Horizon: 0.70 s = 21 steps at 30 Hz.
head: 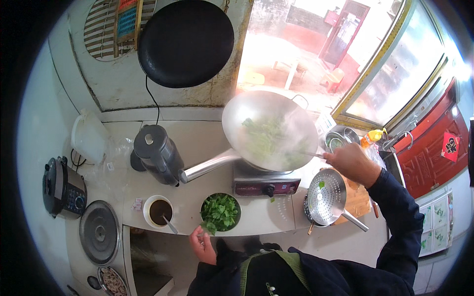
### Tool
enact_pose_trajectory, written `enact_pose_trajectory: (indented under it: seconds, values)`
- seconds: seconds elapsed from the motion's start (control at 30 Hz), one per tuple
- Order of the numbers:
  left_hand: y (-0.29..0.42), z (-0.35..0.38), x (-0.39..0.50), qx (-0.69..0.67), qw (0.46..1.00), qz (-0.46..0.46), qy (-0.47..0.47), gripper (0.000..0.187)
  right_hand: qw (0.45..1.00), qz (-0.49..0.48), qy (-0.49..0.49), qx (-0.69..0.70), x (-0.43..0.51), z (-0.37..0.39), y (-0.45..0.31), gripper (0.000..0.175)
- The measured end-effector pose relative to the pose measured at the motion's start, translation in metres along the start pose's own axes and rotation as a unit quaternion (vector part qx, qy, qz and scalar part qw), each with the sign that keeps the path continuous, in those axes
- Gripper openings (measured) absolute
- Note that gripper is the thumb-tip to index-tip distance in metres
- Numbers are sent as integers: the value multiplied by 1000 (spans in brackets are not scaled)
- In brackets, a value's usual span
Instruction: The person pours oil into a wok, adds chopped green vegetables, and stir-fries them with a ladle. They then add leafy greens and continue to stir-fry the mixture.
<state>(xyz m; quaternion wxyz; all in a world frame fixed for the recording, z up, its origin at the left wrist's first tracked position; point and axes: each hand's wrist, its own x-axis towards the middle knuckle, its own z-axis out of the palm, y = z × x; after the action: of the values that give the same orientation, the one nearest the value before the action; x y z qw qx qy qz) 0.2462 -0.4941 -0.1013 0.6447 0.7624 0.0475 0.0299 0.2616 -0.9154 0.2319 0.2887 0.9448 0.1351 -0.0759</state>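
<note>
My right hand [351, 162] grips the handle of a metal cooking utensil [314, 154], whose working end is hidden in steam inside the wok. The steel wok [237, 111] sits on a portable cooker [266, 187], its long handle pointing left towards me. Leafy greens [263, 137] lie in it under rising steam. My left hand [203, 246], fingers loosely curled and a little apart, is at the near left rim of a dark bowl [239, 218] full of chopped green leaves [220, 210]. Its fingertips come close to a leaf at the rim; contact is hard to make out.
Left of the bowl stands a white bowl [147, 207] of brown sauce with a spoon. A dark kettle [157, 155] is behind it. To the right, a perforated steel strainer [327, 196] overlaps a wooden cutting board [357, 201]. A pressure cooker [64, 188] and round lid [100, 233] stand far left.
</note>
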Motion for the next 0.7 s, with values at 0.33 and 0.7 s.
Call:
enact_pose_trajectory:
  seconds: [0.33, 0.7]
  values:
    - [13, 12, 9, -9, 999, 16, -49, 33, 985, 89, 144, -43, 93, 54, -4, 12]
    - [-2, 2, 4, 17, 999, 20, -42, 33, 993, -8, 114, 20, 8, -3, -10, 7]
